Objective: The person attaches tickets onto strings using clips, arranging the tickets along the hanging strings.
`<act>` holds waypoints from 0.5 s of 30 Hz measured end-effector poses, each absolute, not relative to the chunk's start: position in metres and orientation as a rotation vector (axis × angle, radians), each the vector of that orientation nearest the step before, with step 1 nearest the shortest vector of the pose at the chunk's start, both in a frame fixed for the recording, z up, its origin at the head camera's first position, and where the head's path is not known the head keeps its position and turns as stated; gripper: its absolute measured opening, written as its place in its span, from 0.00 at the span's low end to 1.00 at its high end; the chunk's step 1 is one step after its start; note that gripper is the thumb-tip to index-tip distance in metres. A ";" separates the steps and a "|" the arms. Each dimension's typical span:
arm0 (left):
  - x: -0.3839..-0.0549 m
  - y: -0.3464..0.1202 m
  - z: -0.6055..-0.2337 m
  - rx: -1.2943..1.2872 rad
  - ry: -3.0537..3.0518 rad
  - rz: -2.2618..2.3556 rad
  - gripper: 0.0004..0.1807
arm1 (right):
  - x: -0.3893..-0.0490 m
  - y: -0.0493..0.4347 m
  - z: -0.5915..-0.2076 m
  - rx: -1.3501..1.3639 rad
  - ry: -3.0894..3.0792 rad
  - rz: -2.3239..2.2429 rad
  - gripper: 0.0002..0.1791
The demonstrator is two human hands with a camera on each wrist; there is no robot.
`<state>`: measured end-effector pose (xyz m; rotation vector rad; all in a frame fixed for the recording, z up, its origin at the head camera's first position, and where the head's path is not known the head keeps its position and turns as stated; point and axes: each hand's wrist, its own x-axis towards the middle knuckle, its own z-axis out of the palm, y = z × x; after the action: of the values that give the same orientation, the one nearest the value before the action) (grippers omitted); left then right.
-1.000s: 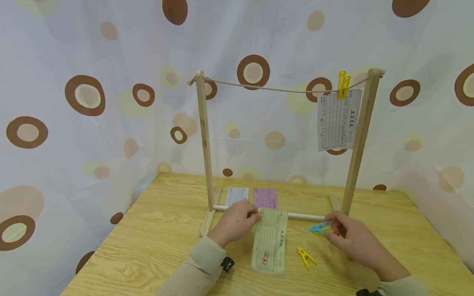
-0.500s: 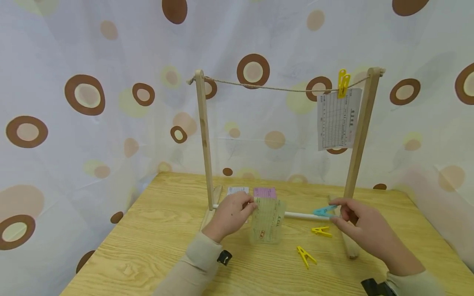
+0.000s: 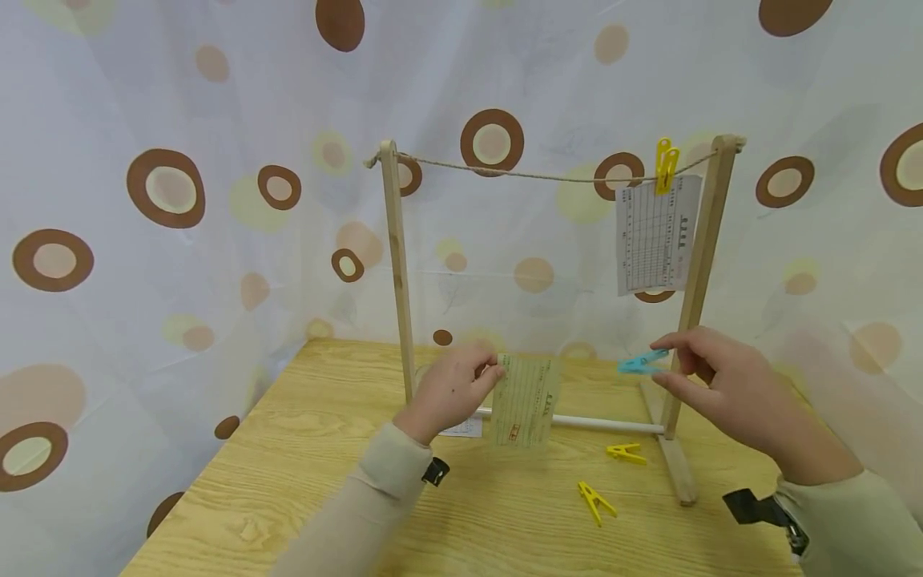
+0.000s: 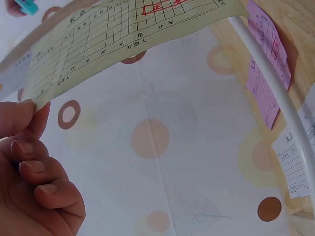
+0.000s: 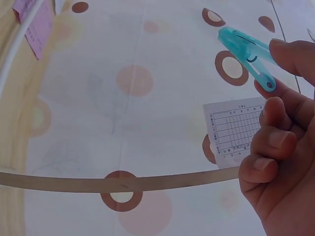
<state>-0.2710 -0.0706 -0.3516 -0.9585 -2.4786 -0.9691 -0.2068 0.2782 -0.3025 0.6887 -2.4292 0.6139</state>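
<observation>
Pinching a pale-green printed paper slip [image 3: 526,401] by one corner, the left hand [image 3: 449,390] holds it above the wooden surface [image 3: 288,481]. The right hand [image 3: 735,393] pinches a light-blue plastic clothespin [image 3: 638,365]. Above that hand, one white paper slip [image 3: 652,240] already hangs from a twine cord [image 3: 534,175] by a yellow plastic clothespin [image 3: 664,184]; the green one is unclipped. A pink paper slip [image 4: 266,29] and another white slip [image 3: 465,429] lie unhung beyond the left hand.
</observation>
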 end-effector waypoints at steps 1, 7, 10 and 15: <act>-0.272 -0.070 -0.348 -0.968 -2.470 -0.958 0.12 | -0.207 0.278 -0.298 0.684 -2.426 0.600 0.17; -0.275 -0.068 -0.333 -1.002 -2.431 -0.913 0.13 | -0.213 0.276 -0.274 0.747 -2.398 0.489 0.19; -0.276 -0.069 -0.326 -1.002 -2.407 -0.908 0.13 | -0.215 0.273 -0.262 0.769 -2.382 0.441 0.21; -0.279 -0.069 -0.313 -0.988 -2.360 -0.874 0.08 | -0.215 0.268 -0.241 0.769 -2.382 0.384 0.20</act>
<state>-0.2789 -0.0686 -0.3129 -0.9881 -2.3604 -0.8745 -0.2153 0.2681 -0.2405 0.7693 -2.3818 0.3844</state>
